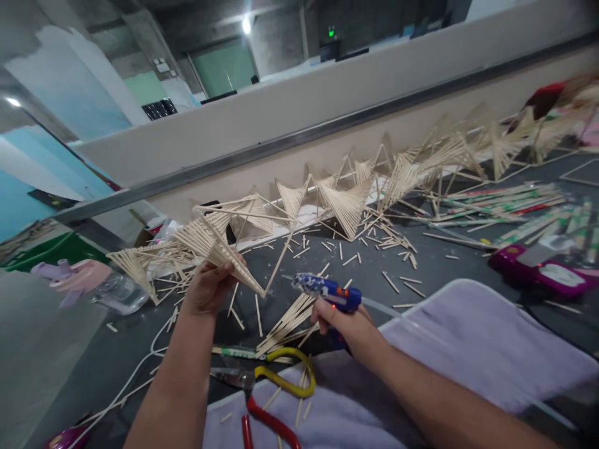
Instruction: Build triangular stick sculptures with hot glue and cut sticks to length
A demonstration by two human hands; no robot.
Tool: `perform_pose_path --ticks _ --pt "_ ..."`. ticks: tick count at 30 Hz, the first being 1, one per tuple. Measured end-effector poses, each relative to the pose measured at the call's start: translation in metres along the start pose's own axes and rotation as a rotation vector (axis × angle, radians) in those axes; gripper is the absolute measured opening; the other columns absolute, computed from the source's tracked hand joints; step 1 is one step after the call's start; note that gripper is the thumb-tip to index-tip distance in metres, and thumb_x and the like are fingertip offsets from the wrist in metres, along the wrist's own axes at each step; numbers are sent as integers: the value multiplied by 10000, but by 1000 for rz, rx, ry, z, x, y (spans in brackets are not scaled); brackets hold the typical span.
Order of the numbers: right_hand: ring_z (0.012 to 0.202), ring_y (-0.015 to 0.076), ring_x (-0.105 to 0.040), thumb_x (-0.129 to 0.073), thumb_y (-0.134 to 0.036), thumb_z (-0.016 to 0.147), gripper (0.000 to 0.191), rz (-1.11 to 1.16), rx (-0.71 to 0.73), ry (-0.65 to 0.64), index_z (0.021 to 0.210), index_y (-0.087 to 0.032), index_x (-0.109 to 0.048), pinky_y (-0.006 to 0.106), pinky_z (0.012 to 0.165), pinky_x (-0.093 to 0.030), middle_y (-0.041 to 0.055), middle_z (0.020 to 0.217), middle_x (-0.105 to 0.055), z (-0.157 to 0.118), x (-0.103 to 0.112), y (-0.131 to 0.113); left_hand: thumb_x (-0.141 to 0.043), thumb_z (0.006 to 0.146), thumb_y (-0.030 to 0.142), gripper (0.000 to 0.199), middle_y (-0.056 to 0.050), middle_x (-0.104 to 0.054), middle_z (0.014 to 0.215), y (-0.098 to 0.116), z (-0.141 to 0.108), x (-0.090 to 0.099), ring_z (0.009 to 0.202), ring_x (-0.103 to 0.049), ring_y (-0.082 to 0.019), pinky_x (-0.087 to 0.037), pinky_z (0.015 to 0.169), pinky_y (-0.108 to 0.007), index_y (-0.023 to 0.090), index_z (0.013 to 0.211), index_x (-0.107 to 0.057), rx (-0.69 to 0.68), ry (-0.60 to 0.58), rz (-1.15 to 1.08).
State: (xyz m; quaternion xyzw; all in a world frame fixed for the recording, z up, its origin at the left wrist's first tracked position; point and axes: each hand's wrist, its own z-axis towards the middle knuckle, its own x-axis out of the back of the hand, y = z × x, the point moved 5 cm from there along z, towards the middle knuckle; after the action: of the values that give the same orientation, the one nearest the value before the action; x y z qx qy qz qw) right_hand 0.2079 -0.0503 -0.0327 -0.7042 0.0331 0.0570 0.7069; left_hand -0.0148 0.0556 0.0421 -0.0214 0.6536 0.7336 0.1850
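Observation:
My left hand (211,287) is closed on a twisted fan-like model of thin wooden sticks (219,246), raised over the dark table. One long stick of its frame slants up and right from its lower corner. In my right hand (344,321) is a blue hot glue gun (327,292), its nozzle pointing left toward that corner, a small gap apart. A clear glue stick trails from its back end. Below the glue gun lies a pile of loose wooden sticks (287,321). Yellow-handled scissors (290,373) and red-handled pliers (271,421) rest nearer to me.
Several similar stick models (346,202) stand along the low wall. Bundles of sticks in printed wrappers (505,206) and a purple device (538,271) lie right. A lilac cloth (449,337) covers the near side. A spray bottle (116,290) and white cable (152,349) are left.

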Motion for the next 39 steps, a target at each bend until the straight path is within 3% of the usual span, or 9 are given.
perform_pose_path --ticks 4,8,13,18,21,25,28,33,39 --pt "519 103 -540 -484 -506 784 371 496 -267 -22 747 -147 -570 243 544 -455 43 709 -617 6 6 9 -740 560 146 205 -6 -646 698 1 0 15 626 -592 -123 -513 633 -257 143 750 -662 70 123 10" --pt "598 122 -592 -431 -576 782 455 626 -471 -103 837 -147 -572 268 610 -493 69 786 -636 11 24 25 -745 561 162 221 0 -657 690 1 1 20 620 -605 -125 -524 649 -274 149 767 -665 137 137 22" --pt "674 170 -628 -322 -690 750 640 512 -715 -153 876 -112 -568 350 712 -496 106 787 -642 14 51 47 -738 572 204 264 -48 -680 736 0 -1 14 655 -623 -173 -526 618 -308 127 816 -672 242 57 81" --pt "685 200 -638 -275 -725 732 690 141 -789 -292 814 -110 -578 342 657 -491 136 760 -646 13 73 37 -726 582 216 247 -65 -682 734 -3 -2 10 639 -616 -176 -520 588 -300 109 798 -670 245 23 133" --pt "465 177 -575 -420 -655 721 547 -557 -663 -270 628 -137 -569 291 482 -430 94 552 -607 24 101 16 -723 585 227 244 -62 -682 732 -4 -3 6 599 -603 -161 -495 512 -253 114 795 -669 249 17 171" --pt "461 156 -538 -476 -487 760 399 -1144 -114 -96 531 -170 -554 250 464 -352 47 472 -560 39 97 -35 -720 587 238 268 -63 -684 740 -5 -5 -3 596 -597 -153 -475 499 -228 117 822 -674 251 0 221" --pt "623 148 -591 -445 -422 799 276 -913 153 -59 809 -205 -614 237 553 -404 27 687 -644 34 52 -52 -708 598 244 276 -60 -688 747 -7 -8 -11 588 -590 -145 -456 495 -215 119 843 -681 243 -15 265" --pt "742 142 -601 -507 -348 783 304 -482 303 19 1050 -204 -506 261 671 -453 31 827 -642 34 -19 -41 -658 666 268 267 -71 -689 745 -12 -15 -28 595 -581 -138 -433 518 -211 99 871 -684 163 -78 346" --pt "691 132 -578 -552 -315 755 276 -419 366 62 998 -205 -481 248 631 -439 8 775 -612 41 -41 -28 -632 687 286 286 -67 -700 767 -20 -20 -47 657 -615 -174 -468 610 -251 105 900 -690 142 -111 405"
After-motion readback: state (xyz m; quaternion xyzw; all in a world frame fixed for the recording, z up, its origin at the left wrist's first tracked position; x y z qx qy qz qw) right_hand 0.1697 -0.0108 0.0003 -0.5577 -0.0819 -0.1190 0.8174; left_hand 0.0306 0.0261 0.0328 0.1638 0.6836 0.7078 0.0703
